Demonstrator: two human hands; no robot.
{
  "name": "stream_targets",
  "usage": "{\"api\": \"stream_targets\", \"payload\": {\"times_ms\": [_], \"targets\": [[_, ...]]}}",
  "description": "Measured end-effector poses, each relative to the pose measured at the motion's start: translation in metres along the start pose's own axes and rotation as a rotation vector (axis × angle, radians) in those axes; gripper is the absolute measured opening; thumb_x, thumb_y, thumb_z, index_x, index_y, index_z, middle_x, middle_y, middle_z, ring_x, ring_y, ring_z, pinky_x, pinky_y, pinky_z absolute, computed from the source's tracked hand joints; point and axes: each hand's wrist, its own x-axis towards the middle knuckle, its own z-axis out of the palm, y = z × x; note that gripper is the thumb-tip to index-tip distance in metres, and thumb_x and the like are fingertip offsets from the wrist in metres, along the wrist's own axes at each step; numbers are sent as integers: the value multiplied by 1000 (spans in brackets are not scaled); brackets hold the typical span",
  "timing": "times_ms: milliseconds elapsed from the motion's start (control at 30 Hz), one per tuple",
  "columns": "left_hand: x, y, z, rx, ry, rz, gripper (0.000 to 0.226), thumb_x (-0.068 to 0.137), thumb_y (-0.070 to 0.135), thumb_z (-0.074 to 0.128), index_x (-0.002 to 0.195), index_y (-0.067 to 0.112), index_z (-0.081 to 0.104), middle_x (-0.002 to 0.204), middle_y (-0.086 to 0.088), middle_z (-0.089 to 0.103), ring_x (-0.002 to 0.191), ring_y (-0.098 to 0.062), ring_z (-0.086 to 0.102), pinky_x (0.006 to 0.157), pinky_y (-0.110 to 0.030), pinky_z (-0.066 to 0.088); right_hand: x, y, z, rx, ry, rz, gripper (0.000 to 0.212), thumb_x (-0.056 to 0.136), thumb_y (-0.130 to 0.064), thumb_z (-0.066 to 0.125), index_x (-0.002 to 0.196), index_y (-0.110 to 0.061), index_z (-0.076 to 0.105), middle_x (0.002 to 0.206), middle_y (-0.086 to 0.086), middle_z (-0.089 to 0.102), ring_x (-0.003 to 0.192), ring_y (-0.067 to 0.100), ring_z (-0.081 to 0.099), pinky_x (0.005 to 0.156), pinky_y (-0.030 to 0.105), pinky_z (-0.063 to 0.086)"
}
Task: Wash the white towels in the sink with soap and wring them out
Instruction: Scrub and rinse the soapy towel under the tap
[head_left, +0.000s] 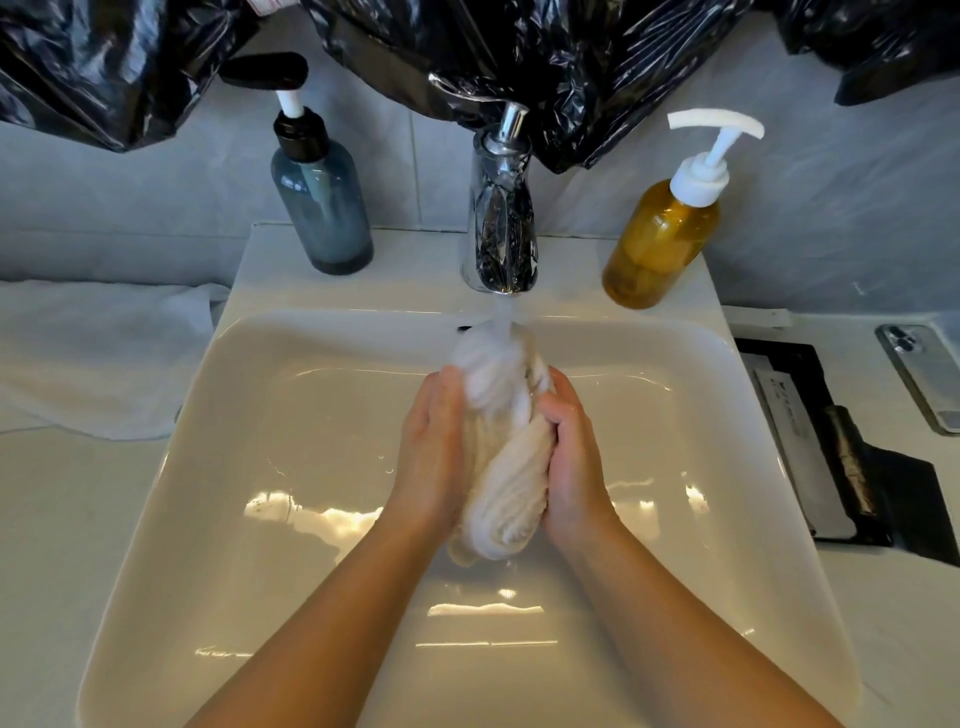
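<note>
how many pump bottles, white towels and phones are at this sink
pump bottles: 2, blue-grey bottle and amber bottle
white towels: 2, wet towel gripped by left hand and right hand, counter towel
phones: 1, phone
total: 5

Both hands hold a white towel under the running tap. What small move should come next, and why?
Probably turn the bunched white towel end for end: the left hand and right hand grip it over the white ceramic sink, and water from the chrome faucet falls only on its far end.
</note>
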Motion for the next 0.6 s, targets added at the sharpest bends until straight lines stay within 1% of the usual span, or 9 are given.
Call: {"api": "stream_targets", "payload": {"times_ms": [67, 100, 200, 300, 333, 400, 467, 533, 600], "targets": [[2, 0, -1, -62, -11, -25, 54, 94, 50, 42, 120, 7, 63, 116, -18, 68, 111, -36, 65, 100, -58, 48, 0, -1, 0, -27, -2, -40, 35, 80, -29, 48, 108, -30, 69, 111, 2, 72, 107, 21, 67, 92, 40, 53], [3, -2, -3, -93, -13, -48, 56, 94, 51, 43, 123, 8, 63, 119, -19, 68, 114, -37, 63, 103, -60, 45, 0, -2, 0, -51, -3, -58, 35, 81, -29, 47, 109, -30, 67, 109, -1, 73, 105, 18, 68, 90, 37, 53], [2, -6, -5, -135, 8, -118, 58, 91, 57, 42, 124, 16, 64, 121, -14, 68, 115, -33, 64, 106, -58, 43, 0, -3, 3, -109, -18, -76, 32, 84, -30, 48, 110, -29, 67, 107, -4, 74, 103, 16, 69, 87, 33, 54], [2, -7, -6, -170, 9, -133, 62, 87, 61, 44, 127, 17, 63, 124, -13, 67, 117, -32, 63, 108, -57, 41, -2, -6, 5, -115, -62, -61, 28, 100, -23, 47, 119, -21, 67, 111, -1, 74, 104, 14, 69, 83, 26, 53], [2, -6, -7, -181, 21, -148, 66, 85, 64, 46, 128, 17, 63, 125, -13, 67, 118, -32, 62, 109, -55, 40, -2, -6, 5, -117, -68, -59, 31, 103, -19, 44, 124, -16, 66, 115, 0, 73, 107, 13, 68, 85, 24, 53], [3, -5, -9, -191, 60, -167, 71, 80, 69, 48, 131, 20, 61, 127, -11, 66, 119, -31, 62, 109, -53, 40, -2, -6, 3, -146, -84, -76, 34, 103, -22, 45, 132, -13, 61, 123, 1, 70, 113, 10, 66, 92, 24, 53], [3, -4, -10, -169, 109, -154, 73, 77, 72, 48, 129, 22, 61, 125, -10, 67, 118, -29, 63, 107, -53, 42, -1, -3, 2, -240, -95, -116, 37, 101, -31, 45, 133, -20, 60, 126, -5, 68, 116, 5, 63, 101, 25, 50], [1, -2, -9, -125, 115, -106, 66, 83, 66, 41, 124, 19, 61, 120, -11, 68, 115, -28, 64, 105, -53, 46, -1, -1, 3, -422, -108, -174, 38, 101, -40, 41, 135, -31, 57, 125, -16, 66, 116, -3, 60, 101, 19, 47], [1, -3, -8, -76, 57, -25, 43, 98, 42, 33, 118, 19, 64, 115, -12, 70, 115, -29, 64, 102, -48, 48, -1, 1, 4, -543, -124, -200, 49, 96, -51, 40, 140, -33, 51, 125, -20, 64, 115, -7, 58, 96, 14, 46]]}}
